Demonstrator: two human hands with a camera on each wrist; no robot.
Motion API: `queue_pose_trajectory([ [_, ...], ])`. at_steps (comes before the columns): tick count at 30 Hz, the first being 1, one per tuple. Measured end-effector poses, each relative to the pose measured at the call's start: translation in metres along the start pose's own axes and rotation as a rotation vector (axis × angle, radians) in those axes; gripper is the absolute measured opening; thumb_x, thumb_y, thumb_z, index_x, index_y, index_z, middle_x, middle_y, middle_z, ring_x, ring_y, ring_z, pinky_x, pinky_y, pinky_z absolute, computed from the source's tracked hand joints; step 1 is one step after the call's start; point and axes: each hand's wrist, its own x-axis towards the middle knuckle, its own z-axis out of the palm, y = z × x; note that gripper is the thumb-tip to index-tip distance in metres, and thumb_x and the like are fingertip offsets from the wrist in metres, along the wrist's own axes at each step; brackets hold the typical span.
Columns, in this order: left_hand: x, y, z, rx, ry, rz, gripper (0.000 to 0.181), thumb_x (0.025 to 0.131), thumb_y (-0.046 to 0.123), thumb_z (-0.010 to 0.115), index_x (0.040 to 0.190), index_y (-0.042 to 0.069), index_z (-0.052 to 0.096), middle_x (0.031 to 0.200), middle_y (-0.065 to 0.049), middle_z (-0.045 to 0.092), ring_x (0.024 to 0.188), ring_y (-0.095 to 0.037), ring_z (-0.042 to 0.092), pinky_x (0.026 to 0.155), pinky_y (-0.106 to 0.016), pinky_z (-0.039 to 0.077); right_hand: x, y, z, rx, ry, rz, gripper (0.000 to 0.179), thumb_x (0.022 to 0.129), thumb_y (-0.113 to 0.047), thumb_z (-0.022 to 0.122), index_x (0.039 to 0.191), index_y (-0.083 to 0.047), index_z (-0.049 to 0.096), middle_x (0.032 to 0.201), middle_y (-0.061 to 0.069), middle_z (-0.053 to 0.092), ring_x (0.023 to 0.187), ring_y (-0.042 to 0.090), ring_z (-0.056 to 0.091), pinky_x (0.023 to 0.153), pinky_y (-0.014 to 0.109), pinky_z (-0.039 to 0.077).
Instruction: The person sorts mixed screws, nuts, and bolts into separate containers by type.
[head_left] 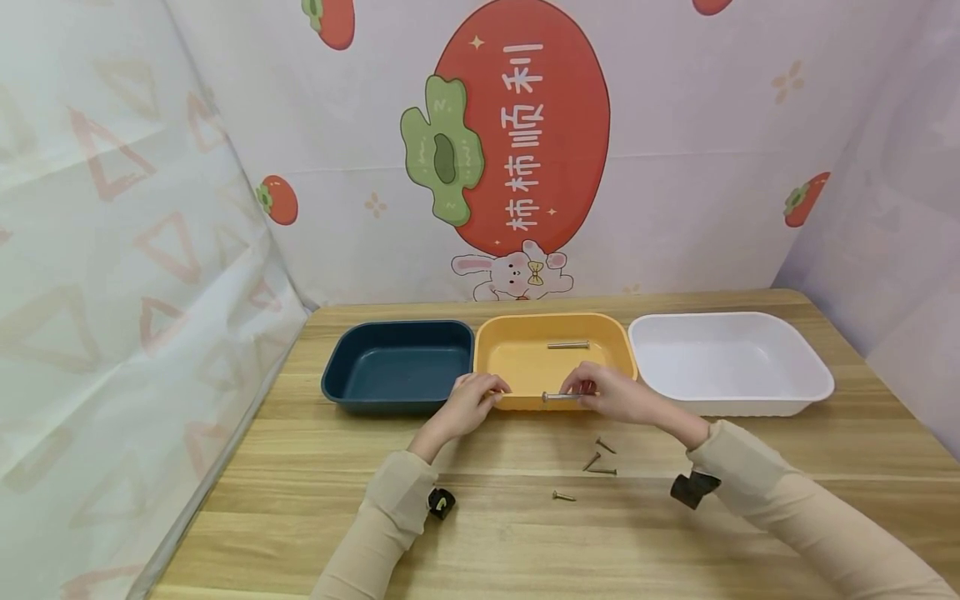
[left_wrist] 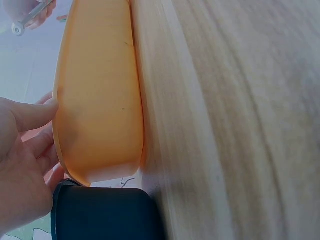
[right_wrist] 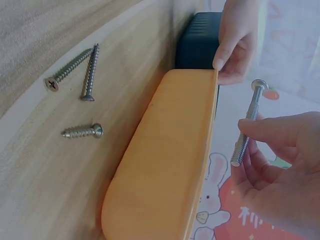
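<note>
Four screws [head_left: 602, 472] loose on worktop [head_left: 510, 542], nearest: threaded metal, tapered tips. Left hand [head_left: 471, 402] pinches yellow tray [head_left: 525, 402] between thumb and fingers, near rim, left corner, probably steadying it. Right hand [head_left: 611, 392] pinches long metal bolt [head_left: 558, 397] mid-shank above near rim, likely for balance; round head points left. Second bolt [head_left: 568, 345] lies farther inside smooth, round-cornered tray; dark blue tray [head_left: 397, 385] left, white tray [head_left: 731, 362] right.
</note>
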Motion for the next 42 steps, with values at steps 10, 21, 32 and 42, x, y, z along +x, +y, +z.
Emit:
queue_pose_trajectory([
  [10,0.000,0.001,0.000,0.003,-0.005,-0.004,0.011,0.088,0.006,0.051,0.096,0.008,0.060,0.096,-0.003,0.061,0.097,-0.021,0.052,0.096,-0.044,0.024,0.007,0.006,-0.008,0.018,0.005,-0.018,0.017,0.075,0.012,0.059,0.090,0.005,0.061,0.076,0.008,0.056,0.069,0.012,0.047,0.061,0.023,0.042],
  [21,0.000,0.000,-0.001,0.019,-0.009,-0.005,0.012,0.089,0.007,0.051,0.097,0.007,0.060,0.094,-0.003,0.061,0.095,-0.021,0.052,0.096,-0.044,0.024,0.015,0.008,-0.017,-0.004,0.008,0.050,0.016,0.077,0.010,0.058,0.090,0.002,0.062,0.075,0.003,0.052,0.069,0.013,0.047,0.060,0.024,0.043],
  [32,0.001,-0.001,0.001,0.025,-0.010,-0.003,0.011,0.088,0.006,0.052,0.096,0.007,0.060,0.093,-0.003,0.060,0.094,-0.021,0.052,0.096,-0.044,0.024,0.024,0.021,-0.023,-0.023,-0.010,0.048,0.015,0.076,0.010,0.058,0.088,0.003,0.063,0.072,0.005,0.055,0.065,0.013,0.047,0.057,0.024,0.041],
  [42,0.000,0.001,-0.001,0.022,-0.012,-0.004,0.012,0.088,0.006,0.051,0.097,0.007,0.060,0.094,-0.003,0.060,0.094,-0.020,0.052,0.096,-0.044,0.023,0.033,0.029,-0.026,-0.038,-0.028,0.055,0.013,0.075,0.011,0.057,0.086,0.005,0.062,0.070,0.006,0.056,0.066,0.014,0.050,0.059,0.025,0.043],
])
